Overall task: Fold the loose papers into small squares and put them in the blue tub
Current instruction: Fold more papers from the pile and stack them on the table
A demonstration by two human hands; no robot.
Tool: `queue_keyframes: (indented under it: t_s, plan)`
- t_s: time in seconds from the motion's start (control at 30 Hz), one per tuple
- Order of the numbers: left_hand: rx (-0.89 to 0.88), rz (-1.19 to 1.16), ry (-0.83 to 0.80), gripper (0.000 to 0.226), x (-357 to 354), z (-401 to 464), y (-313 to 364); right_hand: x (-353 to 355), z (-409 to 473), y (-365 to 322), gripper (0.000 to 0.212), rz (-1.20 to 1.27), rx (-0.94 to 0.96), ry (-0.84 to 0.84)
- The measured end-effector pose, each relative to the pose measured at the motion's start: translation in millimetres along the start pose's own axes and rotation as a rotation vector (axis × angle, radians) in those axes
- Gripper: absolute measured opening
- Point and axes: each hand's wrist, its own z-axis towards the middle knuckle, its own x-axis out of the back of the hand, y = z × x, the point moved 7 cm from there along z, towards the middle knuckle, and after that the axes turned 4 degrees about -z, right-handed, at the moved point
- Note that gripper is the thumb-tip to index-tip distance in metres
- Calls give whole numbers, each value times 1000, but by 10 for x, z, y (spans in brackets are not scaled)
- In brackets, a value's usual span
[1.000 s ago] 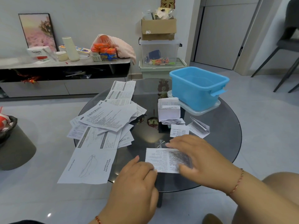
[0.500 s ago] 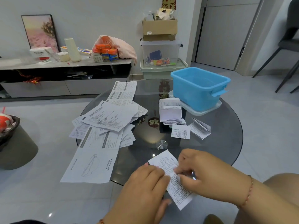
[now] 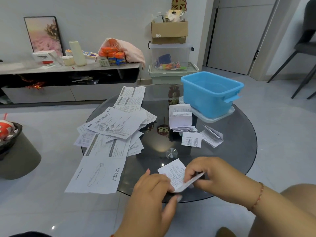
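Note:
A small printed paper [image 3: 174, 171] lies at the near edge of the round glass table [image 3: 239, 151]. My right hand [image 3: 217, 177] pinches its right part and lifts it up over the rest. My left hand [image 3: 153, 190] holds the paper's near left corner. A pile of loose unfolded sheets [image 3: 116, 127] spreads over the table's left half. Several folded papers [image 3: 181, 118] sit stacked in the middle, with two more [image 3: 191, 139] beside them. The blue tub [image 3: 212, 93] stands at the far right of the table on a clear lid.
One large instruction sheet [image 3: 97, 175] hangs over the table's near left edge. A dark stool [image 3: 18, 151] with a basket stands on the floor at the left. A low cabinet [image 3: 68, 79] and stacked storage boxes [image 3: 171, 55] line the far wall. A chair [image 3: 304, 48] stands far right.
The paper lay flat under both hands, was then turned and pulled toward the table's near edge, and now my right hand folds its right part upward.

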Motion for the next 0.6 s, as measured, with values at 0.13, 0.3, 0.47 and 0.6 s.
queue_keyframes:
  t_s: [0.13,0.3,0.47,0.6]
  plan:
    - [206,10,81,14,28,1,-108,-12,50,31,10,47,-96,94]
    - [350,83,127,20,51,-8,-130,-55,70,68,20,69,-190,156]
    - [434,145,92,21,18,12,-118,-96,78,100,50,61,-257,198]
    - [457,173,49,34,-24,12,-143,-111,74,53,41,-55,-213,186]
